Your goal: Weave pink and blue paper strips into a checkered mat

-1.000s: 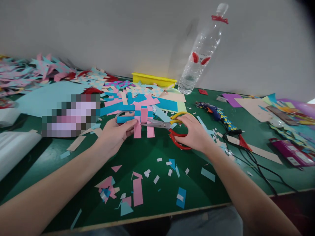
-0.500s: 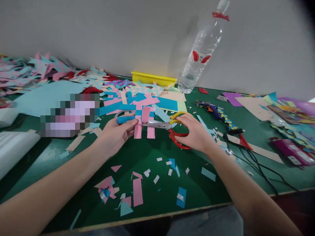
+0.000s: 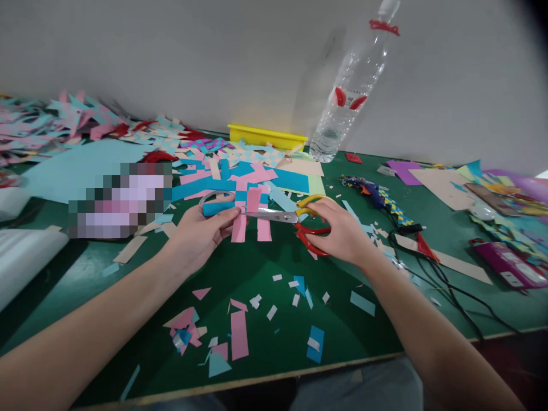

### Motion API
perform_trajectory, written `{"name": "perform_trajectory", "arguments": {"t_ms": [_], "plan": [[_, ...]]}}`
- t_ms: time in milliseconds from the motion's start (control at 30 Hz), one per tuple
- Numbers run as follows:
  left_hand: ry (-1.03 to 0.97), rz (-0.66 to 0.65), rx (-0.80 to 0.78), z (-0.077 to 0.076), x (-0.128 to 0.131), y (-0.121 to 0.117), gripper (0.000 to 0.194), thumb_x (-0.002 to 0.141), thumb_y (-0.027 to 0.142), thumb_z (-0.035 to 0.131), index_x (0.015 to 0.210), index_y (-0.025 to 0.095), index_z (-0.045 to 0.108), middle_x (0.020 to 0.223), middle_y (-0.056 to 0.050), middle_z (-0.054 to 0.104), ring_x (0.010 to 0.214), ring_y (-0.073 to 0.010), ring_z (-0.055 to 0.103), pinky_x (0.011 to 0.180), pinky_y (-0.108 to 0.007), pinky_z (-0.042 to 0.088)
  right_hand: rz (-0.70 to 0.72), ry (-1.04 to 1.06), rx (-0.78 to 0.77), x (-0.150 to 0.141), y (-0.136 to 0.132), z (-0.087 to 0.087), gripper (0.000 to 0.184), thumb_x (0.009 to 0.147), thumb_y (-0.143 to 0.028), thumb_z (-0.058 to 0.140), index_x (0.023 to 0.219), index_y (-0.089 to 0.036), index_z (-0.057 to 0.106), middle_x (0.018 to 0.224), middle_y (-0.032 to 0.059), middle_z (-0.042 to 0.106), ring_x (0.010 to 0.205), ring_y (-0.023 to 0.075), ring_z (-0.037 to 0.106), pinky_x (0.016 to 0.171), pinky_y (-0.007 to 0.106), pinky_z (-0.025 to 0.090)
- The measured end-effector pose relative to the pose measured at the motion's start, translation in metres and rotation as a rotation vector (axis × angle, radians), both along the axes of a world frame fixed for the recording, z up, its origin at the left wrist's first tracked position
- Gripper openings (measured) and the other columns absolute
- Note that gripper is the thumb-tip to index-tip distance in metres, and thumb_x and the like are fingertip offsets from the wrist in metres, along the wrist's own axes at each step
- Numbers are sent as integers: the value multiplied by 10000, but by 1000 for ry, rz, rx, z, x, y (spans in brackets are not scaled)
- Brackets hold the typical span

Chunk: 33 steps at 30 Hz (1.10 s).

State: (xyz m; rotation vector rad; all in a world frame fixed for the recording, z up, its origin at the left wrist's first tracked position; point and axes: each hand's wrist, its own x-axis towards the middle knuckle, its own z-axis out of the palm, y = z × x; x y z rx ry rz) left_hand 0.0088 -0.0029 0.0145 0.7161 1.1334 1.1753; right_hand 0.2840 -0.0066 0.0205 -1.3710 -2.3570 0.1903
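My left hand (image 3: pixel 205 229) pinches a piece woven from pink and blue paper strips (image 3: pixel 253 200) between thumb and fingers, holding it above the table. Two pink strip ends hang below the weave. A grey ring-shaped thing (image 3: pixel 210 197) shows behind the left fingers; its kind is unclear. In my right hand (image 3: pixel 342 231) are scissors (image 3: pixel 280 216) with one yellow and one red handle. Their blades point left across the pink strips, by my left thumb, and look nearly closed; the tips are hidden at the paper.
Paper scraps (image 3: pixel 240 334) litter the green table (image 3: pixel 299 337) in front. A plastic bottle (image 3: pixel 351 85) and a yellow tray (image 3: pixel 268 136) stand at the wall. Coloured strips (image 3: pixel 77 120) pile up at left. Dark cords (image 3: pixel 454 294) and a purple packet (image 3: pixel 509 264) lie at right.
The scissors' handles have come a little closer together and the blades have closed further over the pink strips. A small pink scrap now shows below the red handle. My left hand has barely moved.
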Motion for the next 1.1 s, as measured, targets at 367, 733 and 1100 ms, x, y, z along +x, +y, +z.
{"name": "perform_trajectory", "arguments": {"t_ms": [367,733,1100], "plan": [[35,12,-16,-1,-1,1,252,814,120,737,1054,173,681,970,-51,728,859,-160,705,733,-242,598,-9,-2,14,2,0,-3,432,819,-350,626,1233,-226,609,1249,103,630,1179,300,595,965,484,522],[140,6,-54,2,1,-2,221,819,133,734,1034,178,709,987,-71,727,831,-174,704,629,-226,606,-38,-17,-13,1,1,-3,407,816,-349,631,1195,-200,628,1245,106,647,1164,299,607,950,483,533],[118,38,-72,-1,-1,2,287,754,141,795,1028,186,721,945,-42,727,818,-159,687,656,-223,594,-49,95,-20,-1,2,-3,390,809,-322,614,1179,-199,610,1223,126,640,1116,295,626,914,467,542]]}}
